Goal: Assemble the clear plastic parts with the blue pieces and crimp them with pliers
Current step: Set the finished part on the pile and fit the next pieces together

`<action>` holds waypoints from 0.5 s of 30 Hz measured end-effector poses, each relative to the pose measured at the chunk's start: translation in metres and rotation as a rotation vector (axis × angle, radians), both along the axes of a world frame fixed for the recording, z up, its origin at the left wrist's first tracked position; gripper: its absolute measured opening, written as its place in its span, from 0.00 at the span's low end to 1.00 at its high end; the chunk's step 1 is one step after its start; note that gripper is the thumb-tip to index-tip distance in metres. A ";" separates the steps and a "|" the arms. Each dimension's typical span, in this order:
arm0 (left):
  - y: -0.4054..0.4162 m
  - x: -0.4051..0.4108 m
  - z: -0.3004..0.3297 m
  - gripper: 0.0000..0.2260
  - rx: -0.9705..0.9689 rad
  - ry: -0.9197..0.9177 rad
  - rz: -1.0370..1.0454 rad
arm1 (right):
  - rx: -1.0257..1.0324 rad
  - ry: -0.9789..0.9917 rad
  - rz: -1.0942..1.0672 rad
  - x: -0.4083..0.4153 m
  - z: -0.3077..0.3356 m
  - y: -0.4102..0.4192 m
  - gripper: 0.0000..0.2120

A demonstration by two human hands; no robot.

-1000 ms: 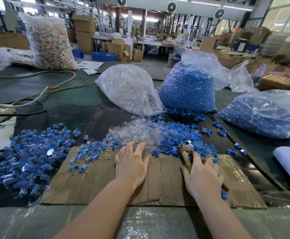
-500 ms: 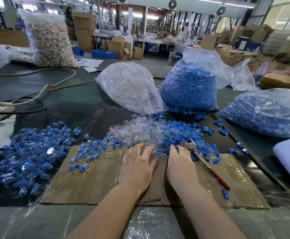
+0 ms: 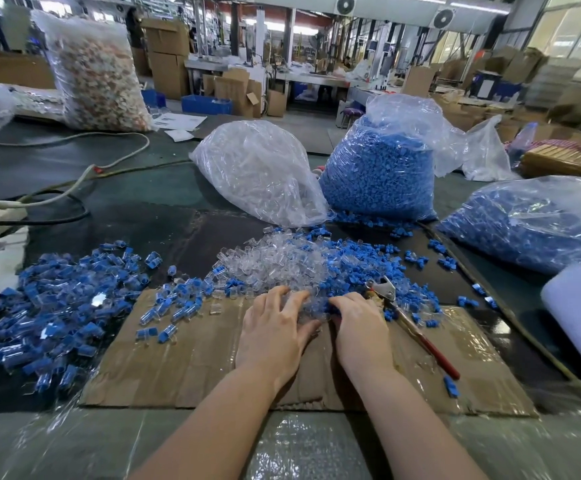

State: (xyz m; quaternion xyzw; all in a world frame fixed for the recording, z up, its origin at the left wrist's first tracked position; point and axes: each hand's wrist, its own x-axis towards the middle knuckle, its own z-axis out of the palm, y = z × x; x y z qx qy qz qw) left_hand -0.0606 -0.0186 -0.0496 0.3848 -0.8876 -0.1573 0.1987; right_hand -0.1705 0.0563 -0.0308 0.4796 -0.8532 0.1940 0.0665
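A heap of clear plastic parts (image 3: 275, 261) lies mid-table, merging on its right into loose blue pieces (image 3: 358, 268). My left hand (image 3: 275, 330) reaches into the near edge of the clear heap with its fingers spread and nearly straight, touching the parts. My right hand (image 3: 361, 327) is beside it, fingertips bent down into the mix of blue and clear pieces; whether it pinches one is hidden. The pliers (image 3: 387, 294), with a metal head and red handles, lie free on the cardboard just right of my right hand. Assembled blue-and-clear pieces (image 3: 64, 292) are piled at the left.
A taped cardboard sheet (image 3: 195, 358) covers the table in front of me. Behind the heaps stand a bag of clear parts (image 3: 258, 171) and a bag of blue pieces (image 3: 379, 174); another blue bag (image 3: 531, 223) lies right. Cables (image 3: 74, 188) run at the left.
My right hand left the pliers, which now lie on the cardboard, and moved left to the heap. Both hands have pushed forward into the pieces.
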 end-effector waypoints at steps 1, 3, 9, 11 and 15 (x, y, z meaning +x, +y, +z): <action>0.000 0.000 0.000 0.23 -0.002 -0.002 0.000 | -0.023 0.002 0.007 0.002 -0.001 0.002 0.15; 0.000 0.000 0.001 0.24 -0.014 -0.006 0.002 | -0.072 -0.005 0.025 0.005 -0.004 0.005 0.13; 0.003 0.003 0.002 0.24 -0.015 0.064 -0.021 | -0.188 -0.073 0.029 0.013 -0.007 0.012 0.14; 0.006 0.006 0.002 0.25 -0.055 0.088 -0.023 | -0.231 -0.112 0.022 0.014 -0.008 0.014 0.14; 0.009 0.010 0.003 0.22 -0.119 0.150 -0.022 | -0.280 -0.168 -0.005 0.014 -0.010 0.015 0.16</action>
